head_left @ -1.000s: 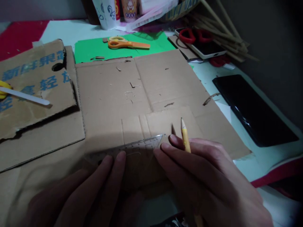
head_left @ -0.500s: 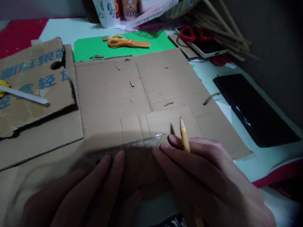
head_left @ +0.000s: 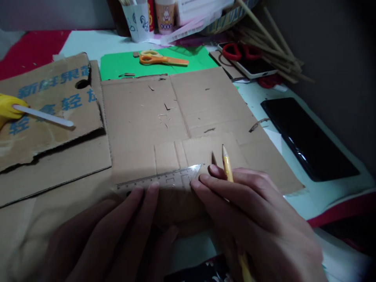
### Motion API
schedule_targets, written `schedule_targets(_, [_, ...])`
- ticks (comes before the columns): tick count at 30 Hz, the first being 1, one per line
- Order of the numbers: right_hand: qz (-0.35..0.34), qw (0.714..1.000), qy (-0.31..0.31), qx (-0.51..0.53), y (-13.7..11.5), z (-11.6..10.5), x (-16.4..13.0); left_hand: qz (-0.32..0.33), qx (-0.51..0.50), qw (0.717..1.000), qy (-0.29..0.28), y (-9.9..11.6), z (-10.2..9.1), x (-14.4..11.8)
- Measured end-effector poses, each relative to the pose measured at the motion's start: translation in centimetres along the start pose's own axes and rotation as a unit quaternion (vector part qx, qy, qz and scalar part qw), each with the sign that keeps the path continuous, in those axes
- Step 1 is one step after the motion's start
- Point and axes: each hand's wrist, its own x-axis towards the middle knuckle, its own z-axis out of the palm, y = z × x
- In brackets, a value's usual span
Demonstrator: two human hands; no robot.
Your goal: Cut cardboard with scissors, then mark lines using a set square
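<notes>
My left hand [head_left: 117,231] presses its fingertips on a clear plastic ruler [head_left: 176,178] with a slanted right end, lying across a sheet of brown cardboard [head_left: 132,109]. The thumb shows lower down, near the cardboard's close edge. My right hand [head_left: 252,207] has a yellow pencil [head_left: 227,164] tucked between its fingers, the dark tip pointing up and away from me. Its index finger and thumb rest at the ruler's right end. Creased lines run over the cardboard just beyond the ruler. Part of the ruler is hidden under my left fingers.
Torn printed cardboard [head_left: 55,94] lies left, with a yellow tool with a white stick [head_left: 44,115] on it. Orange scissors [head_left: 164,59] rest on green paper [head_left: 114,64]. A black phone [head_left: 308,137] lies right; red-handled scissors [head_left: 235,51], wooden sticks [head_left: 282,51] and cups [head_left: 138,21] stand behind.
The camera view has shifted slightly, so the table's things sit a little lower. More of the ruler's left part shows. Both hands keep nearly the same place on it.
</notes>
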Motion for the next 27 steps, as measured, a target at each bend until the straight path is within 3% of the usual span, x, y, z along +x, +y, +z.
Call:
schedule_targets(4, [-0.009,0.998,-0.046,0.050,0.0,-1.1,0.0,0.161,0.037,0.986,0.029,-1.6,0.4,-1.1])
schedule_targets(5, [-0.001,0.997,-0.059,0.058,-0.1,-1.4,0.0,0.171,0.037,0.984,0.029,-2.1,0.5,-1.3])
schedule_targets(8, [0.015,0.996,-0.062,0.069,-0.3,-1.7,0.1,0.122,0.025,0.992,0.019,-2.7,0.8,-1.7])
schedule_targets(12, [-0.005,0.995,-0.057,0.086,-0.1,-1.6,0.3,0.135,0.024,0.991,0.010,-2.0,0.8,-1.7])
schedule_targets(16, [-0.017,0.994,-0.053,0.095,0.2,-1.3,0.2,0.034,-0.002,0.999,0.011,-0.3,0.6,-1.4])
schedule_targets(19, [-0.013,0.995,-0.053,0.088,0.2,-1.3,0.1,0.004,-0.008,1.000,0.017,0.3,0.6,-1.1])
schedule_targets(21, [-0.002,0.995,-0.059,0.082,0.1,-1.3,0.0,0.029,-0.001,0.999,0.025,0.0,0.7,-1.1])
schedule_targets(25, [0.002,0.995,-0.066,0.077,-0.1,-1.4,0.2,0.144,0.023,0.989,0.032,-1.6,0.9,-1.2])
schedule_targets(27, [-0.008,0.995,-0.067,0.075,-0.1,-1.5,0.1,0.151,0.027,0.988,0.035,-2.1,0.9,-1.3])
